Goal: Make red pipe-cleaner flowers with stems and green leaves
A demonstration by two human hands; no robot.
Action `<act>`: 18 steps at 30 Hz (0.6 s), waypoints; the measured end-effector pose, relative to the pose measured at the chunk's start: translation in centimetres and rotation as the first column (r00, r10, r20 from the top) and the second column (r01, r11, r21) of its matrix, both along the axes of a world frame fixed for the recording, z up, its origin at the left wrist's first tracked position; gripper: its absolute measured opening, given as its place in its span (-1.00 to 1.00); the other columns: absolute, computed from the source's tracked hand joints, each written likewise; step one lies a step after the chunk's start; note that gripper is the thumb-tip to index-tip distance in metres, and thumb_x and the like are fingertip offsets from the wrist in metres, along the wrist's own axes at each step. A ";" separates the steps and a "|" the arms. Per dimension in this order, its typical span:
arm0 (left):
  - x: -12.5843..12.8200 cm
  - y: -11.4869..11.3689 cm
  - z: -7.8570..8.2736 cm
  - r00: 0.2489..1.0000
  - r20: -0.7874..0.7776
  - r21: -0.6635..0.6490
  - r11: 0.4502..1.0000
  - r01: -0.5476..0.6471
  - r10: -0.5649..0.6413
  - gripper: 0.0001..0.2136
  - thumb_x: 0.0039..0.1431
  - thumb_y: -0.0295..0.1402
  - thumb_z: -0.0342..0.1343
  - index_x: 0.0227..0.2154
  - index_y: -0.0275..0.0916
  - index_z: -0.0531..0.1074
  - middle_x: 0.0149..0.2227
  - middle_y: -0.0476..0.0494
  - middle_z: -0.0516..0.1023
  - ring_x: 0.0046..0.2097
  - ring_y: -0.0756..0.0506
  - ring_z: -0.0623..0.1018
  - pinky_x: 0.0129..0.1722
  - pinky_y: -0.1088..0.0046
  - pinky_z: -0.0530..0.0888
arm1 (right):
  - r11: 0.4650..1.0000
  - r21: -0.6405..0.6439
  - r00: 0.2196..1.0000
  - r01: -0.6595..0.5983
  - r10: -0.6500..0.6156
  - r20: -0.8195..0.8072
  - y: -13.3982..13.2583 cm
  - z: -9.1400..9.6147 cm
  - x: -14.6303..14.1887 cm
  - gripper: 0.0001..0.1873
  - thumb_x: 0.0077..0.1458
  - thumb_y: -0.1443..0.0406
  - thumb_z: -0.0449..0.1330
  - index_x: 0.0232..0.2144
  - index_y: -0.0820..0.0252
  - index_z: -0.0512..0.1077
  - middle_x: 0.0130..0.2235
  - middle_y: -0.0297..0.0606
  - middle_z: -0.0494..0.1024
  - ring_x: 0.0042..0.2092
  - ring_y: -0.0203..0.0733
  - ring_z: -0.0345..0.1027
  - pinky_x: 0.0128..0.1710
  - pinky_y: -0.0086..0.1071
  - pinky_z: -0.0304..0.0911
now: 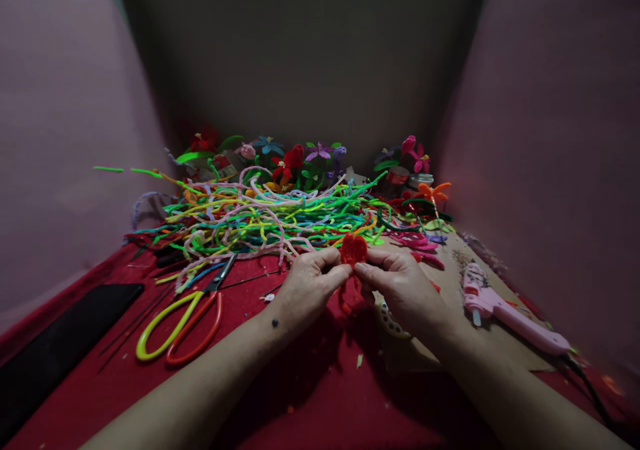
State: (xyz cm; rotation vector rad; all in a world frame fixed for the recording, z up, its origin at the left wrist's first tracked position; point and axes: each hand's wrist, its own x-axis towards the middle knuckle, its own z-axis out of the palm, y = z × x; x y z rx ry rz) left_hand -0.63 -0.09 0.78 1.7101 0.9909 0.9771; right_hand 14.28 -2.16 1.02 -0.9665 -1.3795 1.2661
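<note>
Between my two hands is a red pipe-cleaner flower [354, 249], its looped petals upward and red ends hanging below. My left hand [315, 278] pinches its left side between thumb and fingers. On the other side my right hand [395, 278] is closed on the flower's base, thumb pressed against it. Just beyond the fingers lies a big heap of coloured pipe cleaners [270, 213]. Partly hidden under my right hand is a pale, curved item with dark dots [393, 322].
Scissors [193, 327] with yellow and red handles lie left, near a black flat object [65, 337]. A pink glue gun [515, 317] rests on cardboard [445, 283] at right, its cord trailing forward. Finished pipe-cleaner flowers [290, 160] stand along the back. Red cloth [300, 383] covers the table.
</note>
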 end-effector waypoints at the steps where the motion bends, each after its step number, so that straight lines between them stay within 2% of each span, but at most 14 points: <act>1: 0.0 0.0 0.0 1.000 -0.002 -0.004 1.000 0.000 0.000 -0.85 -0.02 -0.33 0.03 -0.56 -0.29 0.42 -0.59 0.02 0.30 -0.49 0.03 0.26 -0.48 0.53 0.22 | 1.000 0.000 1.000 -0.009 0.009 -0.005 0.0 0.0 0.0 -0.83 -0.07 0.22 0.21 -0.49 0.22 0.49 -0.54 -0.38 0.35 -0.48 -0.34 0.17 -0.46 -0.44 0.11; 5: 0.0 0.0 0.0 1.000 -0.001 -0.019 1.000 0.009 -0.009 -0.85 0.02 -0.35 0.01 -0.55 -0.29 0.39 -0.59 0.05 0.24 -0.52 0.07 0.19 -0.52 0.56 0.16 | 1.000 -0.009 0.999 -0.027 0.027 -0.022 0.0 -0.1 -0.2 -0.78 -0.06 0.17 0.20 -0.49 0.23 0.46 -0.52 -0.36 0.36 -0.48 -0.35 0.17 -0.49 -0.46 0.10; 11: 0.3 0.1 0.0 0.999 0.042 -0.025 1.000 0.015 -0.014 -0.83 0.04 -0.32 0.02 -0.54 -0.31 0.39 -0.56 0.04 0.32 -0.49 0.06 0.26 -0.47 0.56 0.23 | 0.999 -0.028 0.999 0.022 -0.021 0.036 0.1 -0.2 -0.1 -0.64 -0.05 0.11 0.18 -0.68 0.25 0.36 -0.64 -0.39 0.29 -0.58 -0.38 0.10 -0.56 -0.46 0.02; 15: 0.3 0.3 -0.4 0.993 0.100 -0.054 0.996 0.069 -0.063 -0.82 0.08 -0.31 0.00 -0.42 -0.30 0.43 -0.46 -0.02 0.43 -0.45 0.04 0.33 -0.43 0.54 0.28 | 0.998 -0.046 0.998 0.038 -0.036 0.056 0.1 -0.3 0.0 -0.66 -0.03 0.10 0.15 -0.61 0.26 0.40 -0.64 -0.39 0.29 -0.60 -0.39 0.07 -0.59 -0.46 -0.04; 18: 0.2 0.4 -0.8 1.000 0.018 0.008 1.000 0.020 -0.020 -0.82 0.10 -0.31 -0.03 -0.46 -0.28 0.41 -0.53 0.02 0.38 -0.50 0.05 0.29 -0.48 0.56 0.24 | 0.997 -0.074 0.999 0.022 -0.019 0.046 0.0 -0.1 0.0 -0.73 -0.06 0.14 0.18 -0.56 0.27 0.43 -0.64 -0.42 0.27 -0.60 -0.41 0.03 -0.60 -0.46 -0.08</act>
